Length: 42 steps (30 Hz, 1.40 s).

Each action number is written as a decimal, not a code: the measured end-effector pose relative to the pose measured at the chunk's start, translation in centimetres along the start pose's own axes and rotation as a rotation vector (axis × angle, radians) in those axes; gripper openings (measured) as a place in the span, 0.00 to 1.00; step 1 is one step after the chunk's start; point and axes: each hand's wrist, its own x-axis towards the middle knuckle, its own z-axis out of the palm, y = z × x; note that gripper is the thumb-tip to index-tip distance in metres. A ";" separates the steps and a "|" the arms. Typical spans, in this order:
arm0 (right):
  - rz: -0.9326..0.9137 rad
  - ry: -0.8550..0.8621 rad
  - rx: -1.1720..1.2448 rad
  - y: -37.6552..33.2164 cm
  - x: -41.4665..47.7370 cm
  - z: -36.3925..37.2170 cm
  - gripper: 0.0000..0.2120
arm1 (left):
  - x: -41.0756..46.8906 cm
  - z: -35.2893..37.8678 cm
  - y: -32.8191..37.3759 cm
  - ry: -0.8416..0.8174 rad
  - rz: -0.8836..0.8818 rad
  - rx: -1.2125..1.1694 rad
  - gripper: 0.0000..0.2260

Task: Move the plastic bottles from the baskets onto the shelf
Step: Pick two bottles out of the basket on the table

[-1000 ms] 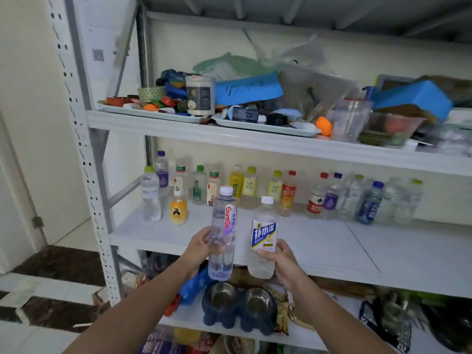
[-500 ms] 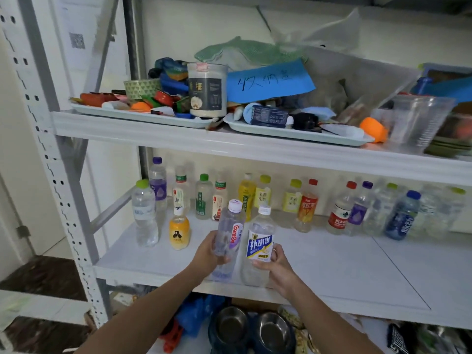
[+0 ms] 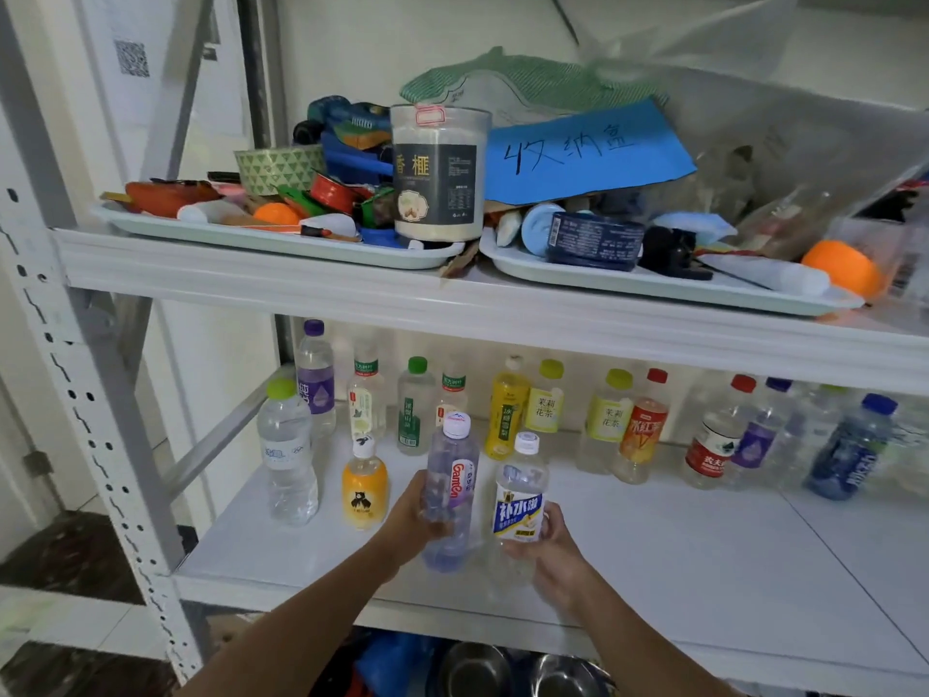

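My left hand (image 3: pixel 411 520) grips a tall clear bottle with a purple-tinted label and white cap (image 3: pixel 451 490), held upright over the front of the white middle shelf (image 3: pixel 704 560). Right beside it, my right hand (image 3: pixel 545 550) holds a clear bottle with a blue-and-white label (image 3: pixel 519 500), also upright. Both bottle bases are at or just above the shelf board; I cannot tell whether they touch it. A small orange bottle (image 3: pixel 365 487) and a clear green-capped bottle (image 3: pixel 287 455) stand just left of my left hand. No basket is in view.
Several labelled bottles (image 3: pixel 507 410) line the back of the middle shelf. The shelf above (image 3: pixel 452 299) carries two trays of clutter, a tall jar (image 3: pixel 438 173) and a blue sign. A perforated metal upright (image 3: pixel 85 374) stands at left. Steel bowls (image 3: pixel 472 671) sit below.
Both hands have carried their bottles forward and down from in front of the shelf edge to over the shelf board. The view has moved closer and tilted upward.
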 end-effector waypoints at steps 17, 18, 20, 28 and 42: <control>-0.096 0.036 -0.518 -2.0 4.2 0.4 0.28 | 6.2 -3.5 -1.1 -0.136 -0.080 0.259 0.29; -0.099 0.034 -0.522 -1.9 4.4 0.5 0.27 | 6.3 -3.6 -1.3 -0.156 -0.091 0.260 0.29; -0.102 0.029 -0.526 -1.8 4.5 0.7 0.25 | 6.2 -3.7 -1.7 -0.182 -0.116 0.264 0.26; -0.219 0.003 -1.161 -1.9 3.9 -0.2 0.35 | 4.2 -3.7 -1.9 -0.063 -0.125 0.421 0.31; -0.063 -0.223 -1.710 -2.3 -2.5 -1.2 0.52 | -6.9 -1.5 -0.2 -0.081 -0.181 1.195 0.41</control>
